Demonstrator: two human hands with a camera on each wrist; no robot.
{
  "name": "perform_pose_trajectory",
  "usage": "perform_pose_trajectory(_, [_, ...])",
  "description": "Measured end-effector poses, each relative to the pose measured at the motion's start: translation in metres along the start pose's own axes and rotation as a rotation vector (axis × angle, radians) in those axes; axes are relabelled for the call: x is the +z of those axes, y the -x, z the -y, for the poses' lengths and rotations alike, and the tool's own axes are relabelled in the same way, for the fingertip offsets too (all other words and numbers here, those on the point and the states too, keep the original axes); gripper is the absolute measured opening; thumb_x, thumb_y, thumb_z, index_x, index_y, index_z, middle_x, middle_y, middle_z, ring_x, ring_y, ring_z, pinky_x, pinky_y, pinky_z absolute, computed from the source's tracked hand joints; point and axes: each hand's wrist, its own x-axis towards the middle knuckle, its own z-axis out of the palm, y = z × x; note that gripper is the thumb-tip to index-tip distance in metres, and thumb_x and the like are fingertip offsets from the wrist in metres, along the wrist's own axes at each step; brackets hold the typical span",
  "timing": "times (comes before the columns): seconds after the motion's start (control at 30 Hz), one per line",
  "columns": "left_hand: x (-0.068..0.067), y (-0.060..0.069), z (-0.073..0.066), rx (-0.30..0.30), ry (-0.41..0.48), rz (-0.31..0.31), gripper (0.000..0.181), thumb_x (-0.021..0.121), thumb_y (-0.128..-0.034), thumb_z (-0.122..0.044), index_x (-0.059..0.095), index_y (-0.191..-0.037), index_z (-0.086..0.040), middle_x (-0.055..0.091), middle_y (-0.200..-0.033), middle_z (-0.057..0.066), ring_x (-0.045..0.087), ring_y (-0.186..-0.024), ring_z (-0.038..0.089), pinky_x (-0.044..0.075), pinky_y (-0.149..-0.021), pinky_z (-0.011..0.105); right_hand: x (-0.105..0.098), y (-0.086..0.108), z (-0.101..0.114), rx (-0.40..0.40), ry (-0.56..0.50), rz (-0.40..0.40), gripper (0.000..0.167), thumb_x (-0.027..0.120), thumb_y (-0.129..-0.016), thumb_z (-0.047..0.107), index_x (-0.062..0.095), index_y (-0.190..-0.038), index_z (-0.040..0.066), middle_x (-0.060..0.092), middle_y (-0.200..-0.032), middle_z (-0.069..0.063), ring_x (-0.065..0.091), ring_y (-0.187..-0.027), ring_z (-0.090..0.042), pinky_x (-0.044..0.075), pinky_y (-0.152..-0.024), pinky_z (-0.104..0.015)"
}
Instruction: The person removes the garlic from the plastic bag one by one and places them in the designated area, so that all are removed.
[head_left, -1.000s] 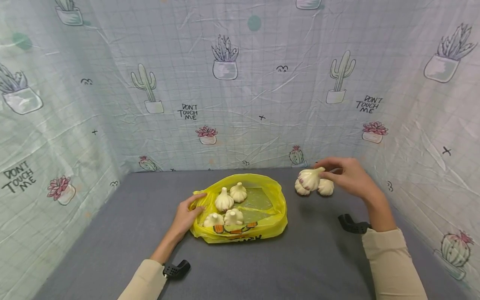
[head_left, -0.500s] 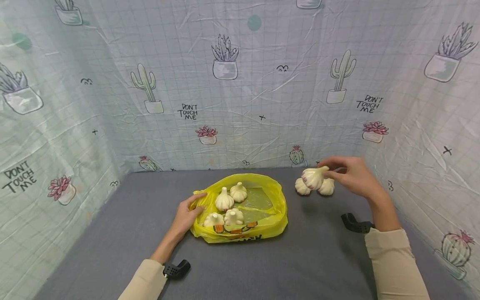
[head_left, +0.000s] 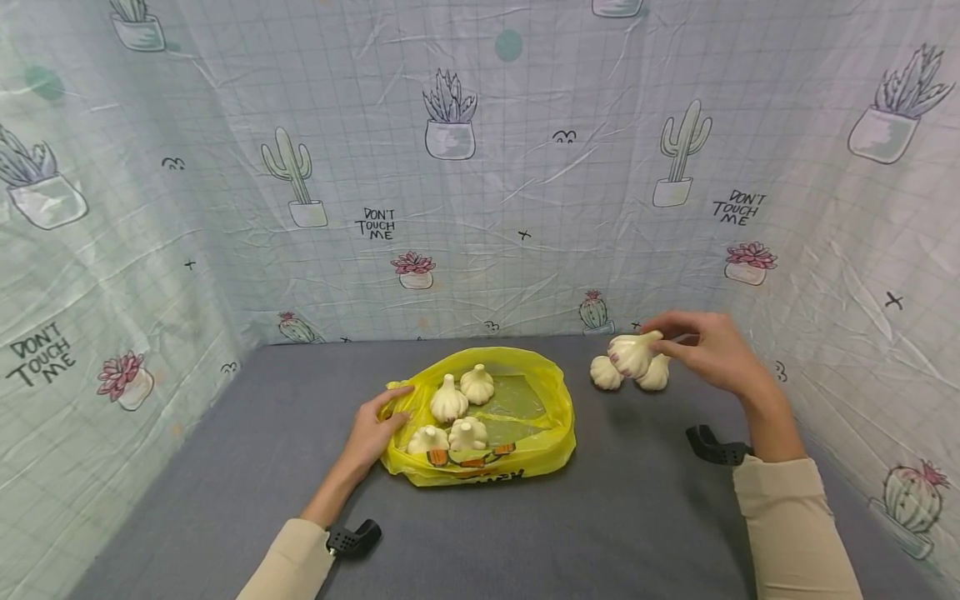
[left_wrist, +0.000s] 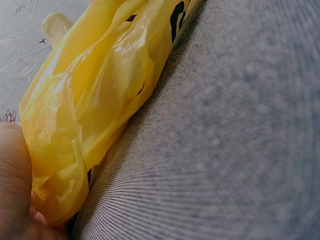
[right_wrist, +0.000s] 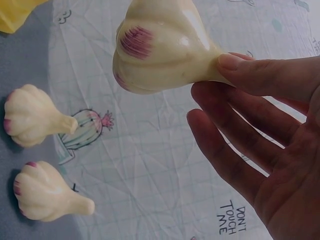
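Observation:
My right hand [head_left: 708,350] pinches a garlic bulb [head_left: 630,356] by its stem, above the table at the right. In the right wrist view the held bulb [right_wrist: 160,50] shows purple streaks, thumb and fingers closed on its neck. Behind and below it, two more bulbs [head_left: 605,373] [head_left: 655,375] lie on the table. A yellow plastic bag [head_left: 555,433] lies with its mouth wide, several garlic bulbs [head_left: 448,402] in its left half. My left hand [head_left: 369,429] grips the bag's left edge, thumb and fingers around the plastic; the left wrist view shows the thumb against the yellow bag [left_wrist: 55,145].
The grey table [head_left: 480,542] spreads around the bag. A patterned curtain [head_left: 480,200] stands behind the table and along both sides. Dark wrist-worn devices [head_left: 352,539] [head_left: 716,447] are on both arms.
My right hand has moved slightly to the right with the garlic bulb, uncovering more of the bulb behind on the left. My left hand and the bag have stayed in place.

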Motion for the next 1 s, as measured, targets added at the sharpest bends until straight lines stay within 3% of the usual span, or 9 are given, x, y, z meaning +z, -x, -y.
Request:
perform_pose_trajectory(0.4, [0.001,-0.0017,0.0015,0.013,-0.022,0.013,0.043,0.064,-0.1003,-0.011,0.064,-0.142,-0.02,0.055,-0.154,0.01,0.039,-0.152,0.033,0.033,-0.123,0.057,-0.0025,0.0036,-0.0001,0.015,0.005,0.005,0.02,0.072,-0.096,0.009,0.078,-0.114,0.009,0.077,-0.111,-0.011,0.063,-0.091,0.011,0.057,-0.08,-0.015])
perform_pose_trajectory(1.0, [0.0005,0.0005,0.0015,-0.012,-0.013,0.006,0.043,0.063,-0.1001,-0.012,0.064,-0.142,-0.019,0.054,-0.155,0.01,0.037,-0.153,0.032,0.032,-0.123,0.057,-0.004,0.0006,-0.0007,0.016,0.003,0.016,0.019,0.07,-0.097,0.008,0.078,-0.114,0.009,0.077,-0.11,-0.012,0.063,-0.09,0.01,0.054,-0.078,-0.011])
